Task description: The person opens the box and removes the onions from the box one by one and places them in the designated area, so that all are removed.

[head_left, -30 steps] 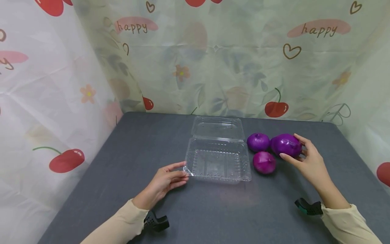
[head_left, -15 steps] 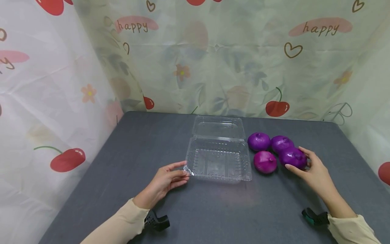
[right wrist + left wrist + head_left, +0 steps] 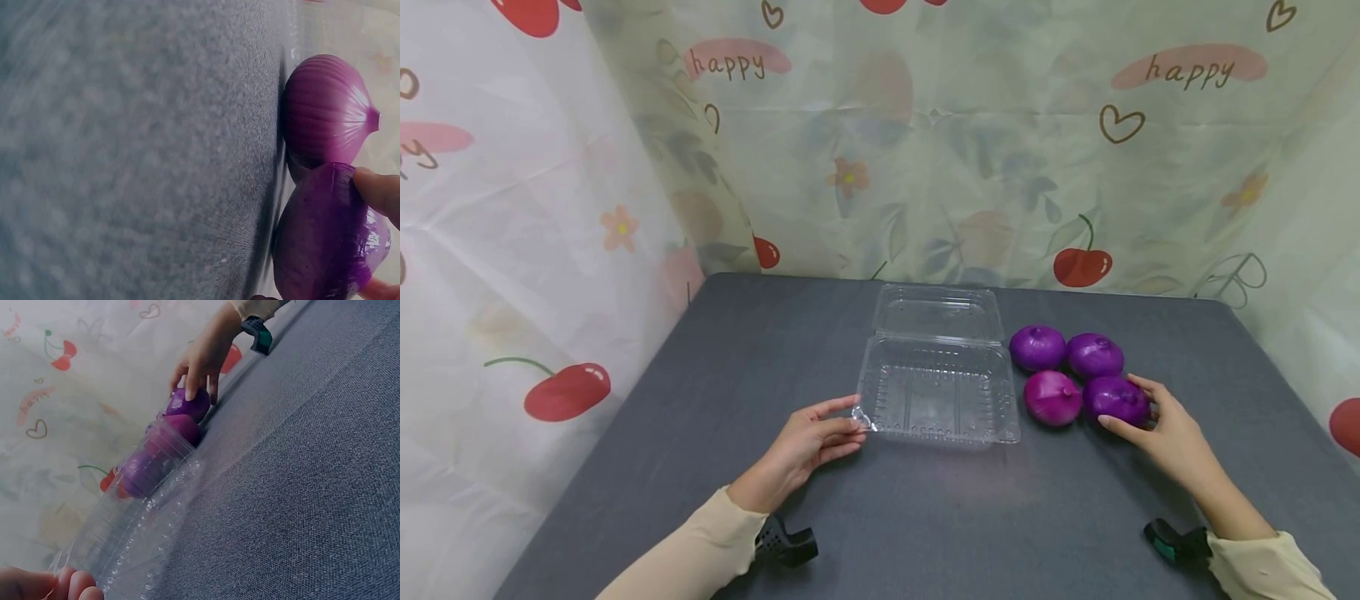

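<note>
A clear plastic clamshell box (image 3: 934,400) lies on the table with its lid folded back, away from me. At its near left corner, my left hand (image 3: 801,450) pinches the rim between thumb and fingers. To the right of the box, purple onions sit in a tight two-by-two group. My right hand (image 3: 1176,433) grips the near right onion (image 3: 1116,400), its thumb on the near side and fingers round the far side. Beside it is a brighter magenta onion (image 3: 1052,397). Behind stand a left onion (image 3: 1037,347) and a right onion (image 3: 1095,356). In the right wrist view, the held onion (image 3: 325,237) looks glossy.
A grey cloth-covered table (image 3: 737,350) spreads beneath everything. Behind it hangs a pale curtain (image 3: 925,167) printed with cherries, hearts and flowers. Black wrist devices (image 3: 1176,542) sit below both cuffs.
My right hand has brought its onion nearer from on top of the back right onion, then slightly left and down beside the magenta one. The left hand and the box have stayed put.
</note>
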`<state>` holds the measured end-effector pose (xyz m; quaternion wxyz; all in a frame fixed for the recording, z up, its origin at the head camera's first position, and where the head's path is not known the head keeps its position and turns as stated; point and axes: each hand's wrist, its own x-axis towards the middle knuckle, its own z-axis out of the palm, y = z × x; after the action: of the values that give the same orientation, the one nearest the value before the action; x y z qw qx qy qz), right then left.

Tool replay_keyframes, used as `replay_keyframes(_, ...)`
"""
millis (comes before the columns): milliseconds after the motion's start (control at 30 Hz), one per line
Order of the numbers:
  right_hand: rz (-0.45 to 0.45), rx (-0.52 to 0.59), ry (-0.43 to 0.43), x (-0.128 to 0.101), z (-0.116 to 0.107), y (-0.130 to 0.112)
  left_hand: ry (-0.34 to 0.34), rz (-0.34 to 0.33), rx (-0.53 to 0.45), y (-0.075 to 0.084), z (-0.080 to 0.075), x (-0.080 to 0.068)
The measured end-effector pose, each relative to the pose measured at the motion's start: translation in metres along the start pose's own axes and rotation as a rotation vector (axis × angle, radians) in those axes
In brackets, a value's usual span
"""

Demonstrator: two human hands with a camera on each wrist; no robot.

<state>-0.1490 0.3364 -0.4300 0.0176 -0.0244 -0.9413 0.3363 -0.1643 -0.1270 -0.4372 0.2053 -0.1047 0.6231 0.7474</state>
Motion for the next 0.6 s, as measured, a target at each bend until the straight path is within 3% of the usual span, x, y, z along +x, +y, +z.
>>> replay_keyframes(267,0.037,-0.024,-0.084,0.0013,-0.0012,0.0002,0.004,0.002,0.000,-0.0003,0.0000,-0.0001)
replay_keyframes(600,0.025,-0.025,-0.112,0.0026,-0.0027,0.0009,-0.001,0.019,-0.003,-0.0009,0.0010,0.0008)
